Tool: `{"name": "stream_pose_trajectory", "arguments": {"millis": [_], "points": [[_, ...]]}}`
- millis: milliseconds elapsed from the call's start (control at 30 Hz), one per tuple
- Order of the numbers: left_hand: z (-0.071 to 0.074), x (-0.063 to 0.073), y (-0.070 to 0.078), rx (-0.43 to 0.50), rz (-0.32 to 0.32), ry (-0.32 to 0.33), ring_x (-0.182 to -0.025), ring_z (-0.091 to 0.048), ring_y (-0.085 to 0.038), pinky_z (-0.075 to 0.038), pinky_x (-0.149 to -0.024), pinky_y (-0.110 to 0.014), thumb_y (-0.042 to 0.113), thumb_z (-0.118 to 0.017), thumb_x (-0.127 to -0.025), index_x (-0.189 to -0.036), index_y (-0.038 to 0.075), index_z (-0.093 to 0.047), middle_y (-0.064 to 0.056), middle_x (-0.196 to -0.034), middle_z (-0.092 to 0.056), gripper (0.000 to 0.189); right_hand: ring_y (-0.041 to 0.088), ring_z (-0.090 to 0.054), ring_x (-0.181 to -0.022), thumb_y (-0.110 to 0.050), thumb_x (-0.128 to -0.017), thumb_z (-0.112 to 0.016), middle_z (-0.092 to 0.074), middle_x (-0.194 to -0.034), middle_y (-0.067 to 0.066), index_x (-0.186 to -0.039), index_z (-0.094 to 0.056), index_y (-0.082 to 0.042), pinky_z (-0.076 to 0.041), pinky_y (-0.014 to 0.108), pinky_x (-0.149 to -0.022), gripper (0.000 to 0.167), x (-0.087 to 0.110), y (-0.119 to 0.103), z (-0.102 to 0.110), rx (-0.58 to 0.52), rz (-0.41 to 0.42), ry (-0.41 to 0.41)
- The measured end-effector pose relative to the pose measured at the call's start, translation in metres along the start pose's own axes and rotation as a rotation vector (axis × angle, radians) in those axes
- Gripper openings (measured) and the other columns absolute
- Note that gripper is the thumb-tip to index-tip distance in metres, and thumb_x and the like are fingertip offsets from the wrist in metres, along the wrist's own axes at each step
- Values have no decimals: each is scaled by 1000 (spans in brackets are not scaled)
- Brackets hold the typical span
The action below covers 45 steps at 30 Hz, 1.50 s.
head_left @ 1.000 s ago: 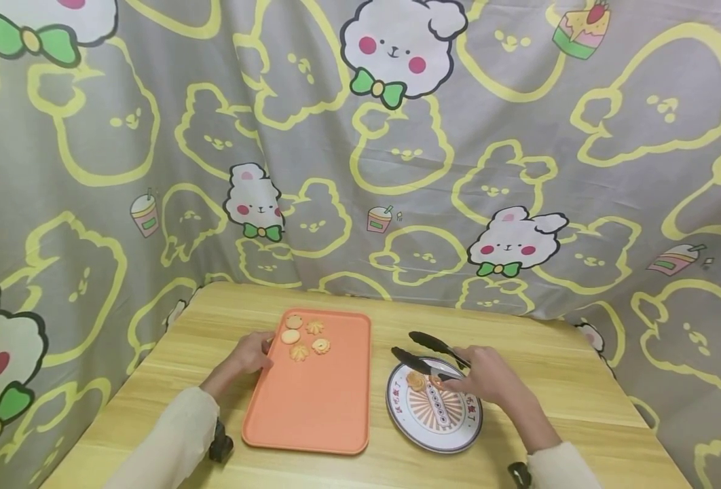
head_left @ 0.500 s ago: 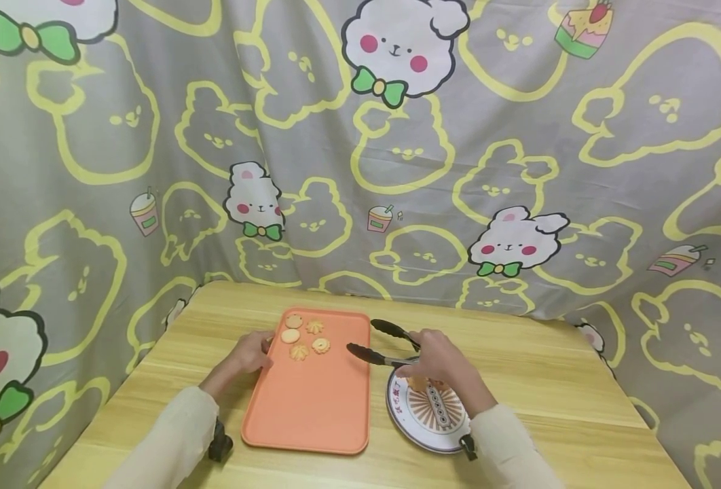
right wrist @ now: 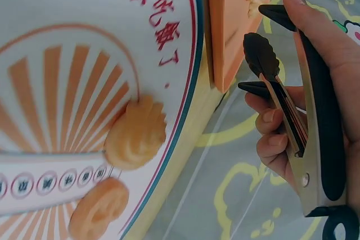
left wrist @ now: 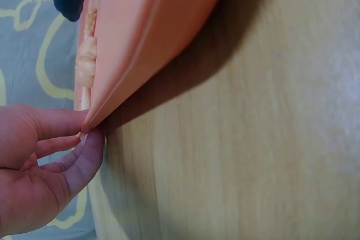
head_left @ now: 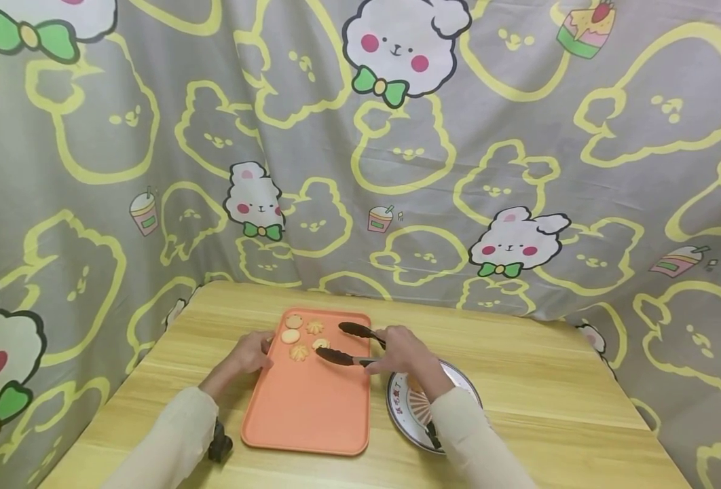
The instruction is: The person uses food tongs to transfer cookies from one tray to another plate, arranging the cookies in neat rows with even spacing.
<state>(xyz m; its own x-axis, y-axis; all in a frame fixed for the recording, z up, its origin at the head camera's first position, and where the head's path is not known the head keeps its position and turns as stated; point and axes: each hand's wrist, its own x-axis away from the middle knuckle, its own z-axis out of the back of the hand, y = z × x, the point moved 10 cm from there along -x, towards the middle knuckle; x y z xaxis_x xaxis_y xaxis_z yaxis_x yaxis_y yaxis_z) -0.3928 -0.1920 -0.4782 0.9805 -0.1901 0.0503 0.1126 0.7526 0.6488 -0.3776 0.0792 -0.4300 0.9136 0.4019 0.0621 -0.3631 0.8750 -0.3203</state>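
My left hand [head_left: 252, 352] pinches the left edge of an orange tray [head_left: 308, 407] between thumb and fingers, as the left wrist view also shows. Several cookies, round and flower-shaped, lie in the tray's far left part, one being a flower-shaped cookie [head_left: 299, 352]. In my right hand [head_left: 404, 350] is a pair of black-tipped tongs [head_left: 335, 356], held over the tray's right half. Their tips stand apart with nothing between them; the nearer tip partly covers a ring-like cookie [head_left: 320, 344]. In the right wrist view, a ridged cookie [right wrist: 136, 133] and a knobbly cookie [right wrist: 99, 209] lie on the plate.
The patterned white plate [head_left: 466, 377] stands right of the tray, partly under my right forearm. Bare wooden table [head_left: 556, 380] extends to its right. A grey cartoon-print curtain [head_left: 336, 156] closes off the table's back and sides.
My right hand has carried the spread tongs left, from above the plate to over the tray. My left hand has stayed at the tray's edge. The cookies lie where they were.
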Motion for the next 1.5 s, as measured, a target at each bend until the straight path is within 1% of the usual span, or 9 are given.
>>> {"name": "stream_pose_trajectory", "arguments": {"millis": [200, 433, 567, 767, 1033, 1100, 1267, 1433, 1500], "points": [[1, 0, 1, -13, -5, 3, -59, -55, -14, -48, -52, -26, -7, -67, -65, -133, -13, -45, -13, -80, -61, 72, 17, -49, -70, -49, -66, -81, -63, -123, 14, -133, -55, -5, -43, 30, -68, 84, -10, -9, -8, 5, 8, -17], [-2, -1, -1, 0, 1, -15, -58, -57, -14, -50, -51, -26, -9, -67, -69, -134, -13, -43, -15, -83, -60, 70, 18, -58, -85, -46, -68, -81, -64, -120, 13, -131, -58, -7, -45, 31, -69, 77, -14, -13, -13, 11, -5, -18], [-2, 0, -2, 16, 18, -20, -57, -57, -14, -52, -51, -26, -10, -67, -70, -135, -12, -43, -15, -85, -58, 68, 17, -55, -80, -44, -69, -81, -65, -117, 12, -131, -57, -8, -45, 31, -67, 76, -13, -15, -13, 18, -9, -12], [-1, 1, -2, 14, 14, -12, -57, -57, -14, -52, -51, -27, -11, -67, -70, -134, -12, -44, -15, -85, -58, 68, 15, -51, -70, -39, -71, -80, -63, -85, 3, -117, -66, -11, -44, 29, -61, 55, -12, -22, -11, 54, 31, 14], [0, 2, 1, -4, -3, -3, -57, -57, -14, -51, -51, -27, -10, -67, -68, -134, -12, -44, -16, -84, -60, 70, 14, -48, -65, -38, -71, -81, -60, -78, 1, -118, -66, -13, -42, 27, -58, 56, -10, -25, -9, 70, 41, 29], [0, 2, 2, -2, -8, -2, -57, -57, -14, -51, -51, -28, -9, -66, -68, -134, -13, -44, -16, -84, -60, 70, 13, -48, -66, -39, -71, -80, -63, -84, 3, -121, -65, -12, -42, 27, -59, 59, -9, -25, -9, 75, 42, 29], [-1, 1, 0, 6, -3, -9, -57, -57, -14, -51, -52, -28, -9, -66, -68, -134, -13, -44, -16, -86, -60, 70, 14, -48, -67, -40, -71, -80, -67, -111, 11, -129, -60, -11, -41, 27, -59, 67, -4, -21, -5, 47, 28, 27], [-1, 0, -1, 1, 3, -12, -58, -56, -14, -51, -52, -27, -9, -66, -68, -135, -12, -43, -16, -85, -60, 71, 17, -50, -69, -40, -70, -80, -67, -106, 11, -130, -60, -12, -41, 27, -58, 69, 5, -11, 3, 40, 11, 23], [-1, 0, -1, 1, 5, -13, -58, -56, -14, -50, -52, -27, -9, -67, -68, -135, -12, -43, -15, -85, -60, 71, 18, -56, -76, -41, -70, -80, -67, -107, 12, -130, -60, -11, -43, 29, -60, 70, 11, -6, 6, 47, 9, 21]]}}
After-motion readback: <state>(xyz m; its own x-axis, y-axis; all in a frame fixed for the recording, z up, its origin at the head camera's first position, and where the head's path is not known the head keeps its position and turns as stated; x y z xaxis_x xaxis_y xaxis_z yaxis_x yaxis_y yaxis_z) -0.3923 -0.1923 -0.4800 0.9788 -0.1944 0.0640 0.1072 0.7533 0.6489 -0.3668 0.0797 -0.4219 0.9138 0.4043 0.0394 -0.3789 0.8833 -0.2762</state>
